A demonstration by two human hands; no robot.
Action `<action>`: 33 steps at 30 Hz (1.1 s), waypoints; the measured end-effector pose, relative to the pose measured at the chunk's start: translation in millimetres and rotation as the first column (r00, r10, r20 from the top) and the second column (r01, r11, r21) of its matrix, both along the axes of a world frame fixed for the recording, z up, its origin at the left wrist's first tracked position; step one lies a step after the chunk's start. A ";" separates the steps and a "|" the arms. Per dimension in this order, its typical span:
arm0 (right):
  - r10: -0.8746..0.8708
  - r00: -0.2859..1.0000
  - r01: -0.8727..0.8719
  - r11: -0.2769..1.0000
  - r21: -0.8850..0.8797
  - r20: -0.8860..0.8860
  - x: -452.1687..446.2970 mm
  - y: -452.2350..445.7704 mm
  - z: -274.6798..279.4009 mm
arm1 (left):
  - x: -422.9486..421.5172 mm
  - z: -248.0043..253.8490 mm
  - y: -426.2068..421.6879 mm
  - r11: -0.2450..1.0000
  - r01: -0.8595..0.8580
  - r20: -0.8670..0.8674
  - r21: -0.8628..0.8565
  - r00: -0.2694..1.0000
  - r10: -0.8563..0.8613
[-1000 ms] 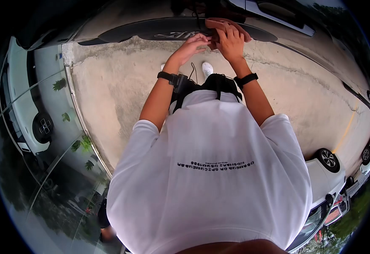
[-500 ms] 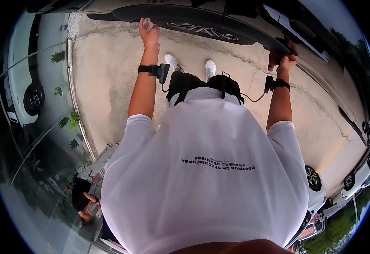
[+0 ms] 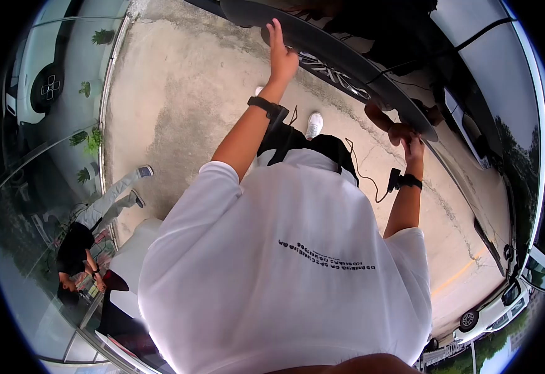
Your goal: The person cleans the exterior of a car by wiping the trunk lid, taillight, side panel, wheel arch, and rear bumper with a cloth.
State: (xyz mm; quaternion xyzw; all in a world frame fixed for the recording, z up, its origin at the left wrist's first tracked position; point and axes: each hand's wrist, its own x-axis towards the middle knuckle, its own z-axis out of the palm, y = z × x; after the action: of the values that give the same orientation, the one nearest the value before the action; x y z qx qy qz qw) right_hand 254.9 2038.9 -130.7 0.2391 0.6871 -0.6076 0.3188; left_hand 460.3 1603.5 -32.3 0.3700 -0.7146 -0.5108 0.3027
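A dark grey wheel arch trim (image 3: 341,53) curves along the side of a black car (image 3: 378,37), above a spoked wheel (image 3: 331,71). My left hand (image 3: 282,61) has its fingers stretched out against the trim's lower edge. At the trim's right end, my right hand (image 3: 414,148) is closed, its fingertips pinching the edge. A darker hand-like shape (image 3: 388,123) shows beside it; whether it is a reflection or another hand I cannot tell. Each of my wrists wears a black strap with a small device and cable.
Concrete ground (image 3: 166,100) with cracks lies beneath my white shoe (image 3: 314,124). To the left, a glass wall (image 3: 23,162) mirrors a white car and stands beside small plants (image 3: 93,142). A person in black (image 3: 76,249) is behind me at left. A white car (image 3: 493,311) is parked behind right.
My view has turned, and the car now slants down to the right. My left hand has shifted along the trim. My right hand remains at its right end.
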 end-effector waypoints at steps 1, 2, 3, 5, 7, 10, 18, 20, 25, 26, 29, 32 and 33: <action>0.022 0.994 -0.011 0.994 -0.108 0.108 1.7 -7.1 -7.5 | -1.7 5.2 -2.4 0.998 0.020 -0.013 0.056 1.000 -0.019; 0.091 0.988 -0.066 0.979 -0.191 0.125 9.5 -26.5 -0.6 | 0.7 -15.9 -4.8 1.000 0.003 0.099 0.023 0.995 -0.005; 0.214 0.974 -0.187 0.939 -0.287 0.067 18.7 -50.9 9.4 | 0.3 -38.7 0.6 0.993 -0.024 0.265 0.117 0.964 -0.008; 0.334 0.941 -0.303 0.907 -0.293 0.060 38.8 -113.8 49.7 | 8.9 -72.7 12.9 0.895 0.060 0.393 0.441 0.884 -0.253; 0.266 0.962 -0.233 0.915 -0.330 0.058 51.9 -154.4 39.0 | 18.7 -59.8 30.6 0.594 0.190 0.280 0.782 0.744 -0.606; 0.156 0.978 -0.064 0.856 -0.513 0.140 72.4 -183.4 35.2 | 24.0 -23.1 57.9 0.317 0.255 0.062 0.914 0.684 -0.727; 0.249 0.946 -0.013 0.669 -0.743 0.207 101.4 -195.2 51.4 | 1.0 -46.3 74.7 0.164 0.387 -0.375 0.908 0.922 -0.096; 0.364 0.929 -0.207 0.672 -0.711 0.074 107.9 -194.3 71.6 | -3.8 -59.1 76.8 0.148 0.341 -0.345 0.928 0.939 0.002; 0.497 0.856 -0.477 0.651 -0.591 -0.142 113.3 -203.9 118.2 | 7.4 -7.5 82.6 0.100 0.462 -0.463 0.881 0.886 -0.008; 0.474 0.868 -0.465 0.677 -0.571 -0.145 111.2 -203.0 124.1 | 5.7 -6.9 85.0 0.104 0.470 -0.472 0.877 0.881 -0.003; 0.488 0.854 -0.504 0.692 -0.517 -0.178 105.1 -198.4 123.1 | -2.4 -12.1 94.2 0.163 0.497 -0.465 0.852 0.863 -0.199; 0.615 0.782 -0.566 0.631 -0.531 -0.102 107.1 -200.0 131.4 | -17.6 -25.2 99.9 0.123 0.587 -0.550 0.800 0.800 -0.239; 0.628 0.771 -0.577 0.621 -0.531 -0.103 109.6 -203.5 137.3 | -13.8 -9.3 98.8 0.134 0.585 -0.551 0.800 0.804 -0.226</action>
State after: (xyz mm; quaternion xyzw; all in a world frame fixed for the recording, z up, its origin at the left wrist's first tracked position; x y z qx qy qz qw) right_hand 364.6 1835.4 6.5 -0.0758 0.5141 -0.6193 0.5886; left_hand 446.6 1702.3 -41.6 0.1807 -0.2780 -0.9429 -0.0310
